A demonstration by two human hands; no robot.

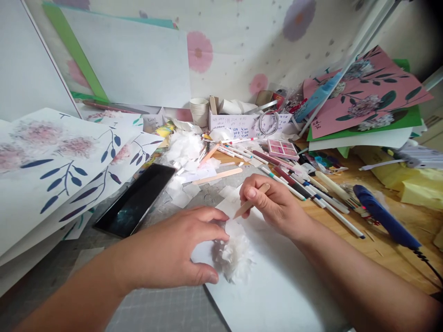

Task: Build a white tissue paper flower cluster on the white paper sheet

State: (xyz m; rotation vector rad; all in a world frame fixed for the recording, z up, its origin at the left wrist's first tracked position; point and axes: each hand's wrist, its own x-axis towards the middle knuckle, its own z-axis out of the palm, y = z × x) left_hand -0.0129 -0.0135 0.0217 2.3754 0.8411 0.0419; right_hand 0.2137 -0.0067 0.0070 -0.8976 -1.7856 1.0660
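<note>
A ruffled white paper flower (236, 253) lies on a white sheet (277, 290) in front of me. My left hand (188, 244) reaches in from the left with its fingers spread, the fingertips at the flower's upper left edge. Whether they touch the petals I cannot tell. Above and to the right, my right hand (270, 200) pinches a thin wooden craft stick (251, 203). The stick tilts down to the left, its tip just over the flower's top edge.
A black phone (136, 200) lies left, beside painted sheets (69, 170). Behind are torn white paper pieces (183, 150), another craft stick (218, 176) and paper cups (199, 112). Several markers (318, 196) and a blue corded tool (386, 216) lie right, below a pink painted sheet (367, 92).
</note>
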